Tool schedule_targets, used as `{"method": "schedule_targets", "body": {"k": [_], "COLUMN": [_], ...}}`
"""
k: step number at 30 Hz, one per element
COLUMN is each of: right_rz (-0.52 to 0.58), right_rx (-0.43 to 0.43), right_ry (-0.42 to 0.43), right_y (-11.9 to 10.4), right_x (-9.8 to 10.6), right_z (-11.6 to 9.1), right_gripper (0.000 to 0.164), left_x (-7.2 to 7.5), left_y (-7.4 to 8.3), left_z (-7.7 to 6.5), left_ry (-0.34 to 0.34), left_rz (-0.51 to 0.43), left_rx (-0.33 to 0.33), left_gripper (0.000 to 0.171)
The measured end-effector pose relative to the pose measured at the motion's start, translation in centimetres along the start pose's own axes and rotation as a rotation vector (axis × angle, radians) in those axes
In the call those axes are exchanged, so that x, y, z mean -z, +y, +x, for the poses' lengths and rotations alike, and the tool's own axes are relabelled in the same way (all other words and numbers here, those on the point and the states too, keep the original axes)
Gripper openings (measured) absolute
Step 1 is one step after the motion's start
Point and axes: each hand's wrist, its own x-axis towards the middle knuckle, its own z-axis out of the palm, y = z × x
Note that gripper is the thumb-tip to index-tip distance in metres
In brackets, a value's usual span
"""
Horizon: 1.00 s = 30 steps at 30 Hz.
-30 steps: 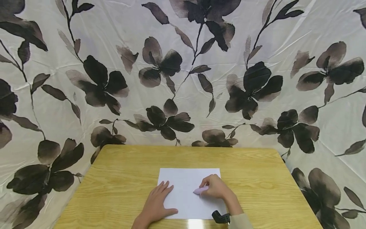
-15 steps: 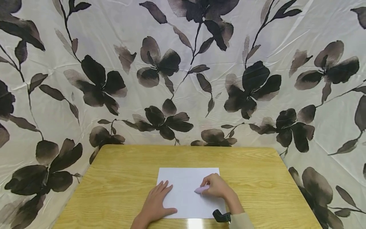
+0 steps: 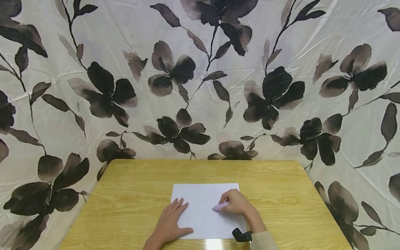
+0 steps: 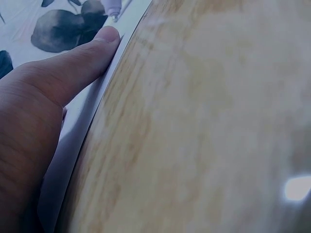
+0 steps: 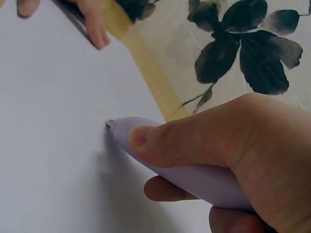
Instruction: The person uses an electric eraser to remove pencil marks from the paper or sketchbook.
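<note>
A white sheet of paper [image 3: 200,222] lies on the wooden table. My left hand [image 3: 170,222] rests on its left side with fingers spread. The left thumb [image 4: 82,63] lies along the sheet's near edge in the left wrist view. With thumb and curled fingers, my right hand [image 3: 239,203] grips a thick lavender pen-shaped tool [image 5: 194,182], whose rear end is hidden in the palm. Its small metal tip [image 5: 110,124] points left, right at the paper's surface, right of the sheet's middle.
The light wood table [image 3: 140,177] extends around the sheet on all sides. Behind it hangs a pale cloth [image 3: 200,93] with dark flowers. A black device [image 3: 241,236] sits at the right wrist, over the sheet's lower right corner. Light glares off the table's front.
The tool's tip has shifted slightly right over the paper since one second ago, with little motion afterward. My left hand stays in place. The head view has turned slightly.
</note>
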Motion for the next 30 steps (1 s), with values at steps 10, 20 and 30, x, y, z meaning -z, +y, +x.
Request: {"method": "schedule_targets", "body": {"k": [10, 20, 30], "right_rz": [-0.006, -0.033, -0.020], "right_rx": [-0.006, -0.023, -0.008], "right_ry": [-0.004, 0.061, 0.014], "right_y": [0.1, 1.2, 0.8], "right_x": [-0.1, 0.4, 0.3], "right_z": [0.1, -0.8, -0.8], "right_gripper": [0.015, 0.019, 0.016], "left_x": [0.0, 0.2, -0.1], "left_y": [0.0, 0.2, 0.0], "left_z": [-0.1, 0.0, 0.1], "left_ry": [0.002, -0.003, 0.009], "left_rz": [-0.008, -0.017, -0.013], "left_rx": [0.002, 0.008, 0.004], "left_gripper": [0.099, 0.098, 0.098]}}
